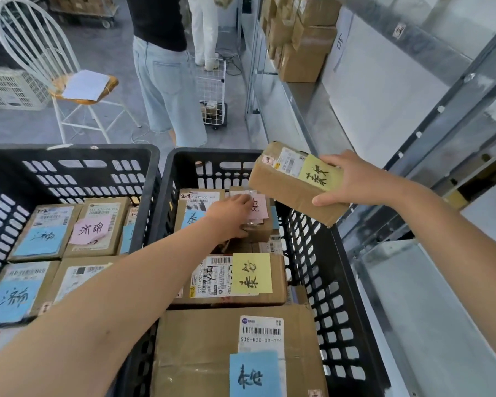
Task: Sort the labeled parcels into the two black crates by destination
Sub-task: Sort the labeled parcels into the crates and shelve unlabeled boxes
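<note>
Two black crates stand side by side: the left crate (143, 196) and the right crate (321, 253), each holding several cardboard parcels with coloured handwritten notes. My right hand (355, 179) grips a long cardboard parcel with a yellow note (287, 181) above the right crate's far right corner. My left hand (229, 216) reaches into the right crate and holds a small parcel with a pink note (258, 209) near its back. A parcel with a yellow note (241, 279) and a large one with a blue note (212, 353) lie closer to me.
Metal shelving (413, 144) runs along the right, with stacked cardboard boxes (304, 38) at its far end. A white chair (69, 81) with paper on it, a person in jeans (166, 90), a second person and a wire cart (212, 96) stand beyond the crates.
</note>
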### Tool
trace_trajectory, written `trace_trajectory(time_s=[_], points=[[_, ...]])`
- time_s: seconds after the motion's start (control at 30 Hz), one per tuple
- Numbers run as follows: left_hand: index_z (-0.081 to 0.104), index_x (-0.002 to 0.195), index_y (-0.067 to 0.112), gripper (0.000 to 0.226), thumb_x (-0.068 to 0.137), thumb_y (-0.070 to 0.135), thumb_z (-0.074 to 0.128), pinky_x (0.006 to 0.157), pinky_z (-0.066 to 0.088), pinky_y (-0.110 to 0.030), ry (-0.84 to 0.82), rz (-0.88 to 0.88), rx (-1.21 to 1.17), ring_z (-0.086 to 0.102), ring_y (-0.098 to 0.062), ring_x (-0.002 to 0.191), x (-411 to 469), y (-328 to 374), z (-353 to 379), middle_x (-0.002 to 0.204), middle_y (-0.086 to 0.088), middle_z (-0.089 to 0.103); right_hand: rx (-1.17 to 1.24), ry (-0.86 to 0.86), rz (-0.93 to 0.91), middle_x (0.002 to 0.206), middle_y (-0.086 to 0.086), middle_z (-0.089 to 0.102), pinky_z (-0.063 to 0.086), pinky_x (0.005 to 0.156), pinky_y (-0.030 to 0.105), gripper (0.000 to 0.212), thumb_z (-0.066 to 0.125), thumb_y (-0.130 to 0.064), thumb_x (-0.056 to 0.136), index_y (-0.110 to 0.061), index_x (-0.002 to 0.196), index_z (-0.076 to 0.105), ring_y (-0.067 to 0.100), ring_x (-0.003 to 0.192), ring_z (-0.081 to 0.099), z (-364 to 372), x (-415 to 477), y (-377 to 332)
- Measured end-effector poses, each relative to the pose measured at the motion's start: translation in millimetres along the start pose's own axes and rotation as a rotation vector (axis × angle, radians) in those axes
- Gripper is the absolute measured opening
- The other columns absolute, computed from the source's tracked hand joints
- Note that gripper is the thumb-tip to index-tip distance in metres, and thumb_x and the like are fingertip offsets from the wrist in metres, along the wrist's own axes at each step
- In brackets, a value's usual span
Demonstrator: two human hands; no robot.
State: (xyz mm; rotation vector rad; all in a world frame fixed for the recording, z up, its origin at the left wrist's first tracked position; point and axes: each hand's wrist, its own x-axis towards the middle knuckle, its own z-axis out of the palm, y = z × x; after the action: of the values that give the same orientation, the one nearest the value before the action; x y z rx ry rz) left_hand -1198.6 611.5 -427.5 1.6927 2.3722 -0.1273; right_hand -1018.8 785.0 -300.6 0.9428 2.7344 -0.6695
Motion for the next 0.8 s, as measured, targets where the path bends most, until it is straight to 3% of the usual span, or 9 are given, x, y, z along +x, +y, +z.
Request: trace_trajectory(time_s=[0.17,0.27,0.33,0.37,0.43,0.57,0.63,0.73,0.8], points=[[0.038,0.144,0.019,0.069,0.085,0.036,0.071,0.094,0.049,-0.036,0.127,-0.126,-0.100,0.052,-0.022,0.122,12,-2,14,0.139,-0.003,0.050,-0.093,-0.042,-0.095,0.138,-0.006,0.026,0.032,0.098,0.023,0.115,0.084,-0.045,0.069,-0.022,0.157,0.014,0.007,0.121,0.033,13,-13,-16],[0.037,0.147,0.020,0.054,0.097,0.034,0.053,0.090,0.053,-0.035,0.121,-0.218,-0.529,0.052,-0.028,0.129,19,-18,28,0.145,-0.008,0.048,-0.075,-0.115,-0.181,0.133,-0.011,0.025,0.036,0.103,0.025,0.111,0.084,-0.045,0.070,-0.026,0.156,0.016,0.006,0.122,0.034,24,-19,-31],[0.036,0.149,0.018,0.064,0.093,0.042,0.056,0.103,0.047,-0.045,0.104,-0.212,-0.737,0.046,-0.031,0.135,24,-33,33,0.150,-0.008,0.044,-0.101,-0.186,-0.231,0.130,-0.014,0.025,0.040,0.103,0.026,0.112,0.083,-0.046,0.069,-0.027,0.155,0.014,0.005,0.119,0.035,35,-19,-38],[0.039,0.147,0.018,0.067,0.089,0.041,0.061,0.113,0.036,-0.046,0.093,-0.172,-0.686,0.042,-0.030,0.138,27,-41,29,0.150,-0.007,0.045,-0.120,-0.203,-0.245,0.129,-0.013,0.025,0.042,0.099,0.025,0.112,0.083,-0.045,0.069,-0.025,0.155,0.014,0.006,0.117,0.036,41,-17,-39],[0.050,0.138,0.018,0.047,0.093,0.028,0.059,0.121,0.019,-0.044,-0.056,-0.024,-0.289,0.038,-0.024,0.141,21,-44,11,0.145,-0.002,0.050,-0.163,-0.209,-0.251,0.126,-0.012,0.026,0.047,0.087,0.021,0.110,0.084,-0.041,0.068,-0.024,0.153,0.016,0.006,0.110,0.041,49,-11,-37],[0.047,0.140,0.035,0.056,0.087,0.036,0.067,0.119,0.015,-0.047,0.025,-0.004,-0.254,0.034,-0.014,0.141,20,-48,10,0.152,0.007,0.041,-0.464,-0.123,-0.294,0.128,-0.007,0.030,0.047,0.069,0.024,0.108,0.082,-0.044,0.064,-0.021,0.149,0.019,0.009,0.102,0.043,67,-2,-28],[0.045,0.142,0.034,0.062,0.085,0.033,0.070,0.120,0.007,-0.048,0.027,0.043,-0.289,0.030,-0.013,0.143,20,-54,16,0.154,0.007,0.037,-0.567,-0.044,-0.299,0.133,-0.003,0.030,0.049,0.074,0.027,0.111,0.082,-0.048,0.062,-0.018,0.148,0.019,0.013,0.107,0.044,78,0,-27],[0.049,0.140,0.032,0.055,0.088,0.023,0.068,0.121,-0.002,-0.047,-0.001,0.120,-0.420,0.022,-0.014,0.147,20,-61,15,0.155,0.008,0.035,-0.669,0.006,-0.278,0.143,0.002,0.027,0.044,0.094,0.035,0.120,0.081,-0.054,0.062,-0.014,0.153,0.013,0.020,0.119,0.045,97,0,-25],[0.059,0.132,0.030,0.042,0.093,0.012,0.058,0.122,0.006,-0.043,-0.052,0.096,-0.650,0.021,-0.016,0.148,20,-66,9,0.152,0.006,0.040,-0.676,0.007,-0.248,0.152,0.004,0.022,0.035,0.107,0.041,0.125,0.080,-0.056,0.064,-0.013,0.156,0.007,0.023,0.131,0.039,106,0,-24]])
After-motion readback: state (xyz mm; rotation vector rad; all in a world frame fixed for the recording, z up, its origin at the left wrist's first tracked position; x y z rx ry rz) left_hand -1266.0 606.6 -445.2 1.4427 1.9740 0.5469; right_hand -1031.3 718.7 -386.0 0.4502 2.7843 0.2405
